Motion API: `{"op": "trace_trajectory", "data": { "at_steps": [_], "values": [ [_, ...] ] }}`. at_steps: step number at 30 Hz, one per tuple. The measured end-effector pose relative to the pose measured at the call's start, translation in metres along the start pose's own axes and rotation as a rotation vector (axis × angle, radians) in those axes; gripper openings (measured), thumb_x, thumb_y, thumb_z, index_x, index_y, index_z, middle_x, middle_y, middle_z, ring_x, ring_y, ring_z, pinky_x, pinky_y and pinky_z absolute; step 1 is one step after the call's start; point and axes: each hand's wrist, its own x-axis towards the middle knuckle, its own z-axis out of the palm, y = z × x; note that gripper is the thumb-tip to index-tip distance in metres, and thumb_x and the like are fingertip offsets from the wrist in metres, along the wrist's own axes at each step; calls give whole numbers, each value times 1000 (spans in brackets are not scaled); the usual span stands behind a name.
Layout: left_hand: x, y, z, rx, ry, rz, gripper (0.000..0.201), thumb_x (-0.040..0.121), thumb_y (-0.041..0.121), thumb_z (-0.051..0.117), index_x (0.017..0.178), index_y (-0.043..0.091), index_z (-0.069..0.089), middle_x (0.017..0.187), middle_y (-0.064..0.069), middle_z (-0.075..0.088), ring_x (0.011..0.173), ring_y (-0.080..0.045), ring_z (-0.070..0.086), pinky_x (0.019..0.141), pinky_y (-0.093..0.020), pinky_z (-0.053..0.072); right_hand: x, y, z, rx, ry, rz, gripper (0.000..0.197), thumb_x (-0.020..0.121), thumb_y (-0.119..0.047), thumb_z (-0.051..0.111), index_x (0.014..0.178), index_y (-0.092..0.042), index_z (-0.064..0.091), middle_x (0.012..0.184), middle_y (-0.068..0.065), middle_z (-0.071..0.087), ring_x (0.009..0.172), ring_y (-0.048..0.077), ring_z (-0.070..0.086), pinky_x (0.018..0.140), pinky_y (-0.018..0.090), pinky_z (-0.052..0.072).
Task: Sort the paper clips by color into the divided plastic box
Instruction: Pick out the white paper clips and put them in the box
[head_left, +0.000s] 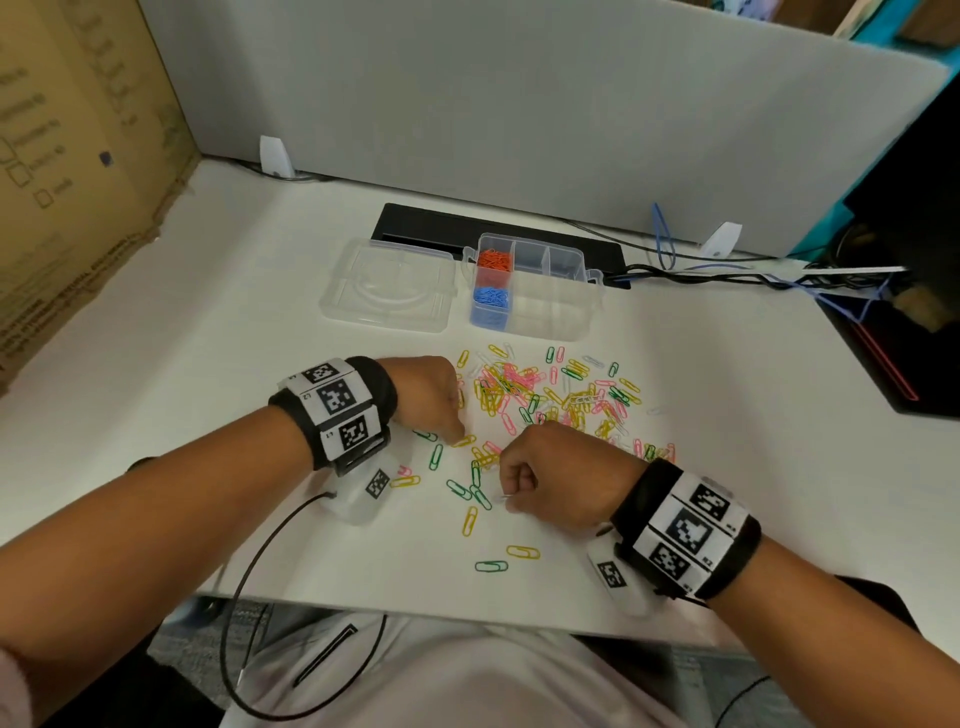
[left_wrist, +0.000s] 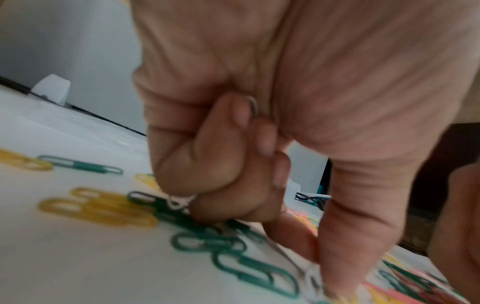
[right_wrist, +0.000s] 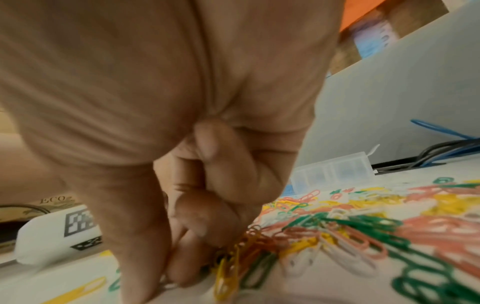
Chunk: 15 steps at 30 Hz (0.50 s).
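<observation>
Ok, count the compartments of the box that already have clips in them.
2. The orange clips fill the far-left compartment of the box and the blue clips the one just in front. The other compartments look empty through the clear plastic.

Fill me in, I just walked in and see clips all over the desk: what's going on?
A person is sorting coloured paper clips into a divided plastic box. Its lid lies open; one compartment holds orange clips, the next blue clips. Yellow, green, pink and white clips are scattered in a loose pile. Both hands are down among them: the left hand holds white clips in its curled fingers, the right hand pinches a white one.
</observation>
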Motion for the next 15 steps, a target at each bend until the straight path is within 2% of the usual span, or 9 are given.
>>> {"op": "trace_trajectory", "data": {
  "at_steps": [2,4,7,10,13,15],
  "values": [
    [-4,2,-4,-76,0,-22,18,78,32,71,75,17,62,72,-1,54,66,-17,50,63,-27,41,-2,2,1,-29,-5,0,11,87,-23,70,78,-19,67,69,-13,58,64,6,54,59,23,44],
    [-8,5,-9,-256,10,-21,20,80,24,66,68,14,54,63,-3,47,56,-18,41,55,-26,35,-4,2,2,-46,15,-19,9,84,-22,67,77,-17,67,76,-8,64,71,11,59,65,31,52],
    [-11,8,-9,-844,-54,7,25,79,6,50,57,14,38,54,-2,34,43,-14,21,42,-21,17,-5,2,0,-25,65,-28,8,81,-16,65,74,-12,67,74,-2,66,70,15,61,67,33,53],
    [-13,13,0,-1297,-178,25,17,70,9,44,57,17,36,53,-1,35,39,-10,22,36,-17,13,-6,2,-14,154,202,-30,7,80,-12,68,73,-13,69,67,-5,65,60,6,58,63,28,52],
    [-13,20,9,-1479,-265,47,9,68,14,43,63,18,36,52,0,34,36,-9,25,34,-14,14,-6,-3,-34,410,375,-39,9,81,-7,72,74,-12,71,65,-3,65,54,1,56,59,25,51],
    [-12,25,14,-1568,-319,63,3,70,16,41,71,15,43,53,0,37,35,-8,29,30,-13,19,-4,-10,-44,481,471,-60,6,80,-7,74,76,-11,71,69,5,68,58,6,57,61,29,51]
  ]
}}
